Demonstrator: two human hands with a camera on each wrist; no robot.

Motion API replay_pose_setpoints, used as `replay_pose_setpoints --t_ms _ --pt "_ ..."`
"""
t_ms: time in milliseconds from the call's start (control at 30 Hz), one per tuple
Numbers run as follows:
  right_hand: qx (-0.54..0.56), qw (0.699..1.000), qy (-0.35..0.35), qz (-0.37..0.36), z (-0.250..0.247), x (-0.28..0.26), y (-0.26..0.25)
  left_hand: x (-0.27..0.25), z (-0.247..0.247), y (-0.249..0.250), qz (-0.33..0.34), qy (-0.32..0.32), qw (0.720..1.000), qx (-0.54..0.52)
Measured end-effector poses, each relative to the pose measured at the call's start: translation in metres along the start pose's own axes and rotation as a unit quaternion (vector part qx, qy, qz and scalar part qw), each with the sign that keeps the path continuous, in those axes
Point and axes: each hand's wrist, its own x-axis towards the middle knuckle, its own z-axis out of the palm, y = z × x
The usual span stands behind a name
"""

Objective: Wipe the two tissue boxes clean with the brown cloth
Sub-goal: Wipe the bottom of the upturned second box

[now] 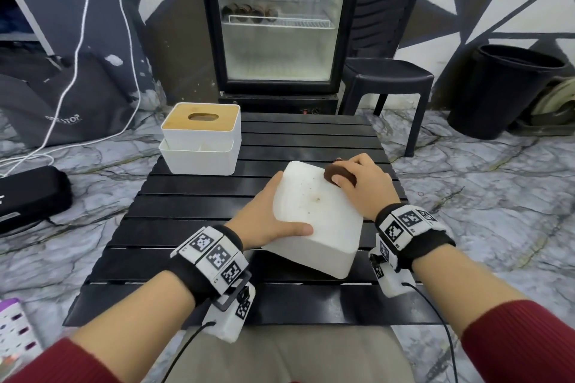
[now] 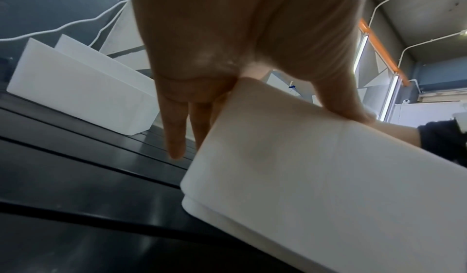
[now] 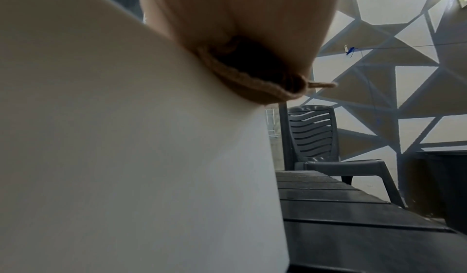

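Note:
A plain white tissue box (image 1: 314, 218) is tilted over the middle of the black slatted table (image 1: 193, 221), its speckled flat face up. My left hand (image 1: 267, 218) grips its left side, thumb on top and fingers down the side; the left wrist view shows the hand (image 2: 227, 57) and box (image 2: 328, 177) the same way. My right hand (image 1: 364, 186) holds the bunched brown cloth (image 1: 337, 176) pressed on the box's far right corner. The right wrist view shows that cloth (image 3: 252, 77) under the hand (image 3: 227, 7) against the box (image 3: 126, 137). A second white box with a bamboo lid (image 1: 202, 137) stands at the table's back left.
A glass-door fridge (image 1: 280, 25) stands behind the table, with a dark plastic chair (image 1: 385, 78) to its right and a black bin (image 1: 510, 90) further right. A black case (image 1: 31, 196) and a white cable (image 1: 77, 40) are on the left, above the marble floor.

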Motion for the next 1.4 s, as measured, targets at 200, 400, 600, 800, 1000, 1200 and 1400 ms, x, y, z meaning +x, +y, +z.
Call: replay_pose_setpoints --t_ms 200,400,600,800,1000,1200,1400 --pt "0.022 0.998 -0.036 0.051 -0.009 -0.015 -0.009 0.003 -0.035 -0.009 -0.051 0.024 0.998 0.027" --pt "0.111 0.991 -0.041 -0.056 -0.016 -0.039 -0.019 0.009 -0.061 -0.014 -0.071 0.147 0.986 0.036" --pt "0.062 0.982 -0.068 -0.164 -0.006 -0.056 -0.035 0.011 -0.033 -0.016 -0.110 0.125 0.986 0.033" --pt "0.034 0.970 -0.058 -0.232 -0.001 -0.076 -0.042 0.022 -0.024 -0.017 -0.125 0.130 0.983 0.034" --pt "0.054 0.971 -0.068 -0.222 0.004 -0.074 -0.039 0.023 -0.027 -0.018 -0.104 0.111 0.988 0.036" --pt "0.068 0.978 -0.059 -0.187 0.008 -0.050 -0.031 0.021 -0.027 -0.017 -0.102 0.111 0.988 0.044" --pt "0.056 0.986 -0.042 -0.149 0.012 -0.022 -0.025 0.020 -0.027 -0.015 -0.103 0.110 0.988 0.044"
